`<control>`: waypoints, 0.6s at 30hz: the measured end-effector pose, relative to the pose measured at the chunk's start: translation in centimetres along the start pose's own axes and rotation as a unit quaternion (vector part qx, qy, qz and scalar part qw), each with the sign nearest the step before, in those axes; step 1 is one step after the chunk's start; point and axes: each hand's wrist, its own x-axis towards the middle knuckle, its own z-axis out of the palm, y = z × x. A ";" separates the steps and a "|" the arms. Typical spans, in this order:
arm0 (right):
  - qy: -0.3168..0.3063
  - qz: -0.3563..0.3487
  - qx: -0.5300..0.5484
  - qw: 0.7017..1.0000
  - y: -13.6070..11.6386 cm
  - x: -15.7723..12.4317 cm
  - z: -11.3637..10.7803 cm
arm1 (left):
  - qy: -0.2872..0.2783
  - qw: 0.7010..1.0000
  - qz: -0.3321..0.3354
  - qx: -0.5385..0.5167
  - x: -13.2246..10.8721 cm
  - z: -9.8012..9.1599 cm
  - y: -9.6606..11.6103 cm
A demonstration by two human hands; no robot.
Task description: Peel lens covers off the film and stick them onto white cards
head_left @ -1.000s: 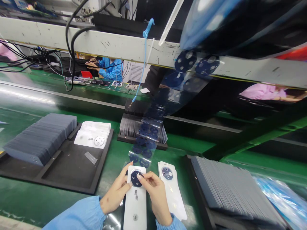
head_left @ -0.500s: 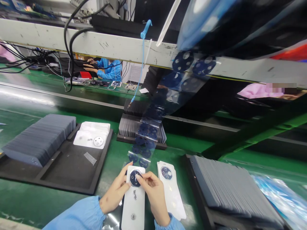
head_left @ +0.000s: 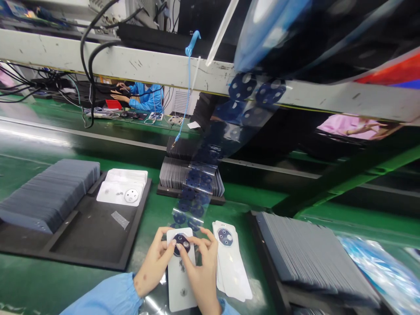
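Note:
A white phone back cover (head_left: 176, 284) lies in front of me, with dark print and a dark blue round camera sticker (head_left: 181, 239) at its top end. My left hand (head_left: 156, 258) grips the cover's upper left edge, its thumb pressed on the sticker. From the other side, my right hand (head_left: 202, 262) holds the cover's upper right edge, with thumb and index finger on the sticker. Just right of that hand lie overlapping white back covers (head_left: 232, 271); the top one carries a dark round sticker (head_left: 225, 237).
A clear strip of dark round stickers (head_left: 197, 192) hangs down behind my hands. Black trays hold rows of grey panels (head_left: 52, 192) at left and more grey panels (head_left: 311, 258) at right. White covers (head_left: 122, 188) sit in the left tray. Across the bench works a person in blue (head_left: 147, 97).
My right thumb and fingers have shifted on the sticker, spreading from a pinch near its middle toward its edges. My left thumb has moved onto the sticker. The view has shifted slightly.

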 end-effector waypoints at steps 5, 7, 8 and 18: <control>-0.001 -0.035 -0.004 0.999 0.0 -0.9 0.9 | 0.016 1.000 0.019 -0.014 0.2 -0.3 0.1; -0.008 -0.007 0.036 0.999 0.2 -0.8 0.9 | 0.014 1.000 0.012 -0.020 0.2 -0.4 -0.1; -0.029 0.020 0.061 0.998 0.3 -0.6 0.8 | 0.010 1.000 0.009 -0.024 0.2 -0.4 -0.1; -0.167 0.198 0.213 0.942 0.1 0.6 -0.6 | -0.045 0.998 -0.004 -0.042 0.4 -0.2 -0.3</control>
